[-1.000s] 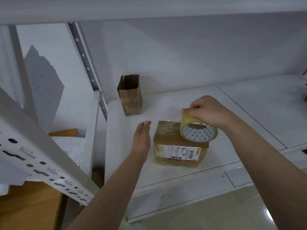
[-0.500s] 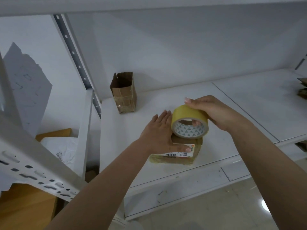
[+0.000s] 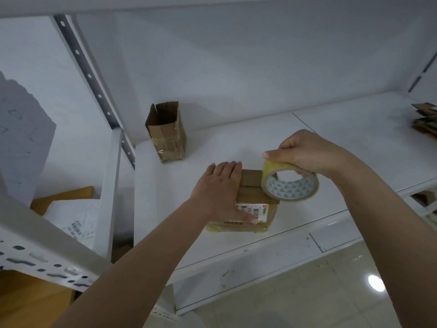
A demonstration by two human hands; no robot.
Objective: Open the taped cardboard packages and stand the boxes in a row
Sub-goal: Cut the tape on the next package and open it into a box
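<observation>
A taped brown cardboard package (image 3: pixel 254 197) with a white shipping label lies flat near the front of the white shelf (image 3: pixel 236 143). My left hand (image 3: pixel 220 190) rests flat on its left half, fingers straight, thumb along the front by the label. My right hand (image 3: pixel 305 155) grips a yellow tape roll (image 3: pixel 290 184) at its top, holding it over the package's right end. An opened cardboard box (image 3: pixel 165 132) stands upright at the back left of the shelf, its top flaps open.
Flattened cardboard (image 3: pixel 425 121) lies at the shelf's far right. A perforated white upright (image 3: pixel 94 79) and a slanted beam (image 3: pixel 35 247) stand to the left. Lower left sit a brown box (image 3: pixel 61 197) and a white mailer bag (image 3: pixel 73 218).
My left hand went from hovering left of the package to lying flat on top of it. My right hand carried the tape roll slightly right, off the package's middle.
</observation>
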